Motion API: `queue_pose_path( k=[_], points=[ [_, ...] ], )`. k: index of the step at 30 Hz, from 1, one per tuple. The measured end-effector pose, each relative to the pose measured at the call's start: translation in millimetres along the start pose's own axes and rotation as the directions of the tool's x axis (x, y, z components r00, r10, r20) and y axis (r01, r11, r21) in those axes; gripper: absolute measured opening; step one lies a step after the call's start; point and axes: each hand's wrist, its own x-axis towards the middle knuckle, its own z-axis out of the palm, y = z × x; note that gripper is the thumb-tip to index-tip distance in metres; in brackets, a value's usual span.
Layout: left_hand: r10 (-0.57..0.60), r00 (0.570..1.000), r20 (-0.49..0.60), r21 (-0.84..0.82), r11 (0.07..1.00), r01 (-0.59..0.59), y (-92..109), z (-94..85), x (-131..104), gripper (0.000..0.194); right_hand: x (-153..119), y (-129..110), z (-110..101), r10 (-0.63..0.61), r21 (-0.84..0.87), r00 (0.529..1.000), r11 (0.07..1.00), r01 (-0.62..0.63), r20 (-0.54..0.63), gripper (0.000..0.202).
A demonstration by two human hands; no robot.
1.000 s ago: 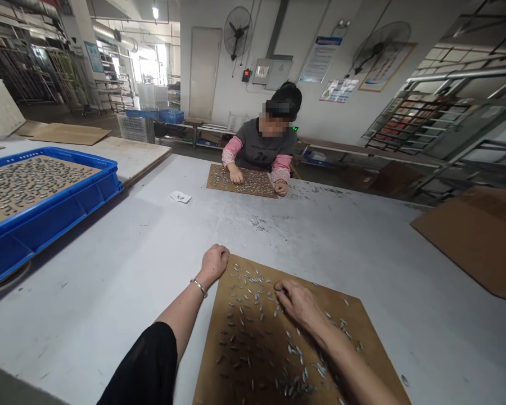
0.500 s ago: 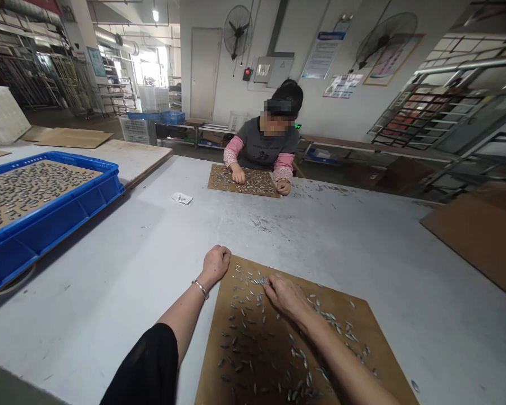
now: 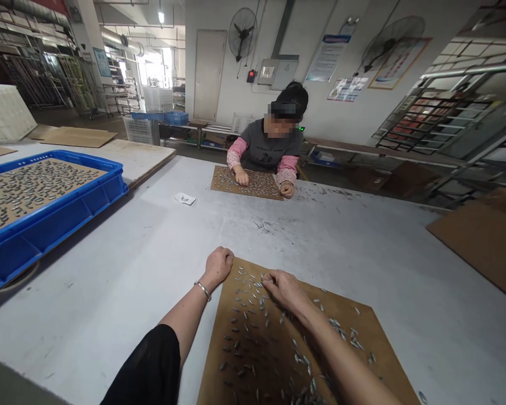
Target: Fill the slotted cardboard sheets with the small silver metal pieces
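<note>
The left hand [image 3: 220,264] is resting, curled closed, at the far-left corner of the brown board [image 3: 341,308]; the right hand [image 3: 266,278] is reaching across it, fingertips bunched among small silvery pieces [image 3: 262,304], though whether they are pinching one is hard to tell. Spacing is looking partly done: leftward pieces are lying singly, rightward and nearer clumps [image 3: 335,325] are awaiting separation

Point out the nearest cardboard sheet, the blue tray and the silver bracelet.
Nearest cardboard sheet [image 3: 346,308]: head view, bare patch by far edge.
Blue tray [image 3: 67,220]: head view, long side wall.
Silver bracelet [image 3: 203,289]: head view, middle of band.
</note>
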Motion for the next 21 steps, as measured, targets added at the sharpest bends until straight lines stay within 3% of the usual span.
queue_pose_path(
  k=[4,9,14,21],
  points=[
    [-0.004,1.000,0.003,0.006,1.000,0.004,0,0.0,0,0.024,6,8,5,-0.136,-0.099,0.991,0.986,0.137,0.016,0.020],
    [-0.005,1.000,0.006,0.013,1.000,0.005,0,-0.4,0,0.024,10,10,13,-0.092,-0.128,0.994,0.987,0.098,0.052,0.020],
    [-0.009,1.000,0.008,0.017,1.000,0.009,0,0.3,0,0.025,11,1,8,-0.022,-0.120,0.997,0.992,0.031,0.080,0.019],
    [-0.008,1.000,0.006,0.024,1.000,0.008,-2,2.0,0,0.026,27,-16,-2,-0.091,-0.206,0.996,0.974,0.091,0.009,0.014]
  ],
)
